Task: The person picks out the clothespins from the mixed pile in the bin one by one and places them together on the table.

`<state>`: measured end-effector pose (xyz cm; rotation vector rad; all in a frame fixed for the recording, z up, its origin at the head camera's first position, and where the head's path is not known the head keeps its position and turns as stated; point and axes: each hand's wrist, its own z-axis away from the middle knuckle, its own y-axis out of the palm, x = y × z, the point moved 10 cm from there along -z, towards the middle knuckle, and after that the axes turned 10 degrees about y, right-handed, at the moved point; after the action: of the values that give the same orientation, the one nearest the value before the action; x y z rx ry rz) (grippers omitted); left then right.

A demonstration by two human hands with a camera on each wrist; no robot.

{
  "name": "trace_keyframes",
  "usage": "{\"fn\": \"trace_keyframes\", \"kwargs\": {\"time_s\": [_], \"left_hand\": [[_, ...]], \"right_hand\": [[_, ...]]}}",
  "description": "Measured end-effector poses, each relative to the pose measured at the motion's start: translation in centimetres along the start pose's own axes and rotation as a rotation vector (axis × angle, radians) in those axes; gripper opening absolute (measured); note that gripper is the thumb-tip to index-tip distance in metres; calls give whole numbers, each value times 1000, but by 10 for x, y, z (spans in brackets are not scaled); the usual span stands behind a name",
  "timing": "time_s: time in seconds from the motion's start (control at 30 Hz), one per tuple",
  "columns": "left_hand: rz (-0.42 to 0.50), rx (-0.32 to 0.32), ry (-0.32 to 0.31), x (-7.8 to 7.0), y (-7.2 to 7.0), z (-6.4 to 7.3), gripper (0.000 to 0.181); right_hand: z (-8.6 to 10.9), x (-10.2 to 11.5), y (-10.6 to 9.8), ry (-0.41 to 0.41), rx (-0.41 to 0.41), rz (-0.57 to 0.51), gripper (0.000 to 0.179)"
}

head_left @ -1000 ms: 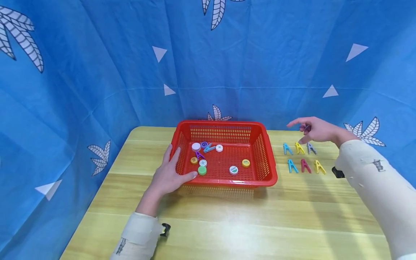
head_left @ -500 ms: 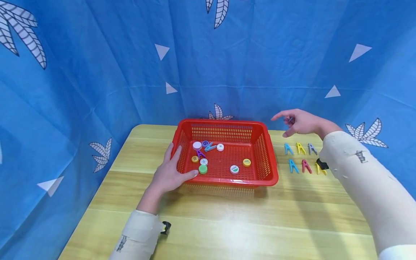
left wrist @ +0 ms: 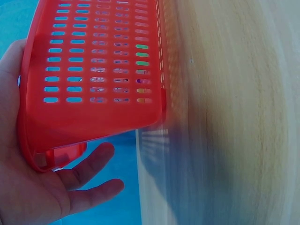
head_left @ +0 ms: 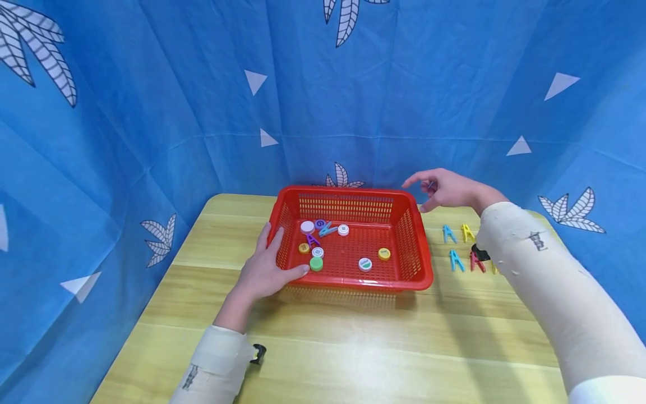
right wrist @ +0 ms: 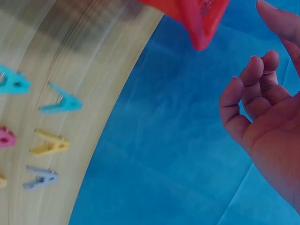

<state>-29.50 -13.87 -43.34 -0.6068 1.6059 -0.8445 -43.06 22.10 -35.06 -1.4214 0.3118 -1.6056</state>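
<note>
At the basket's left front corner my left hand point(head_left: 262, 272) grips the red plastic basket point(head_left: 424, 252), its thumb along the front rim. In the left wrist view the basket wall point(left wrist: 93, 117) lies against that hand point(left wrist: 33, 187), with two fingers extended outside it. Bottle caps point(head_left: 365, 264), a light blue clothespin point(head_left: 328, 229) and a purple clothespin point(head_left: 312, 240) lie inside. My right hand point(head_left: 449, 189) hovers by the basket's back right corner, index finger extended and other fingers loosely bent. Nothing shows in this hand point(right wrist: 272, 112) in the right wrist view.
Right of the basket, blue clothespins point(head_left: 456, 260), a yellow one point(head_left: 467, 233) and a pink one point(head_left: 476, 261) lie on the wooden table point(head_left: 353, 348), partly hidden by my sleeve. A grey clothespin point(right wrist: 41, 178) shows in the right wrist view. Blue curtain point(head_left: 323, 101) hangs behind.
My right hand has moved left from above the clothespins to the basket's back right corner. The left hand keeps its hold on the basket.
</note>
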Motion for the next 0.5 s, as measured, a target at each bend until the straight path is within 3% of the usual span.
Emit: {"fn": "trace_keyframes", "kwargs": {"time_s": [0.5], "left_hand": [[9,0,-5,0,0,0,120]], "right_hand": [[-24,35,36,-62,80,-74,57]]}}
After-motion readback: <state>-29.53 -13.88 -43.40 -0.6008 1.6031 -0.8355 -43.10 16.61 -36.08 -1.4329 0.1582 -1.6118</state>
